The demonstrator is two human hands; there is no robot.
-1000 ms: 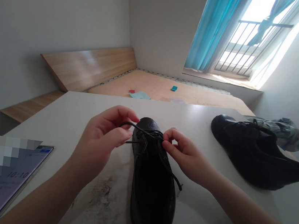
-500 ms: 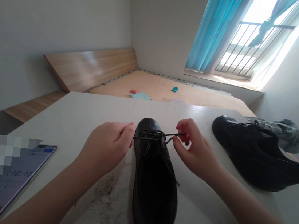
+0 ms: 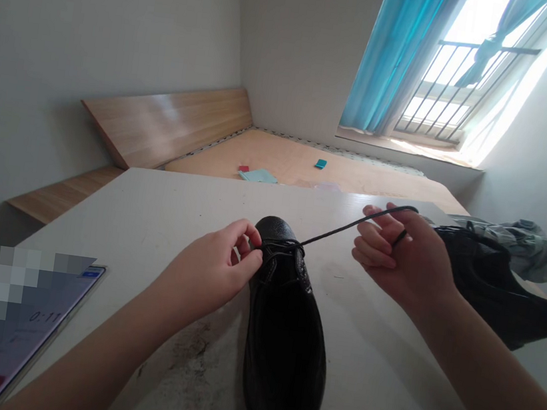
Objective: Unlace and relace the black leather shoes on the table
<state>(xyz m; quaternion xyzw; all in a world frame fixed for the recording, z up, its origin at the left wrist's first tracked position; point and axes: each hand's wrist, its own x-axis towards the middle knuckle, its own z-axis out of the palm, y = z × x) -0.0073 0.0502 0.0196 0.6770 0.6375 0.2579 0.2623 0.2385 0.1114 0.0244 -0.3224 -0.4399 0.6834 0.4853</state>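
Quick snapshot from my end. The shoe (image 3: 285,327) I'm working on sits in the middle of the table (image 3: 152,209), toe pointing away from me and heel toward the camera, opening facing up. My left hand (image 3: 217,271) is right up against the shoe's left side at the lacing, with thumb and fingertips pinched together there. It's closed on the shoe at that spot, but I honestly can't tell whether a strand of lace is caught in the pinch too.

My right hand (image 3: 405,256) is out to the right and a bit farther back, lifted off the table, with the fingers curled shut around the lace (image 3: 346,227). The lace runs in a straight, taut line from the eyelets up to that hand, then loops over the top of the fingers and shows again between two of them.

The second shoe (image 3: 499,288) lies on the right part of the table, partly hidden behind my right hand and well apart from the first one. A crumpled grey-green cloth (image 3: 525,241) sits just behind it at the table's far right edge. A phone (image 3: 20,326) lies flat at the near left corner, most of its screen blurred out. The tabletop near me has dark scuffs around the shoe's heel.
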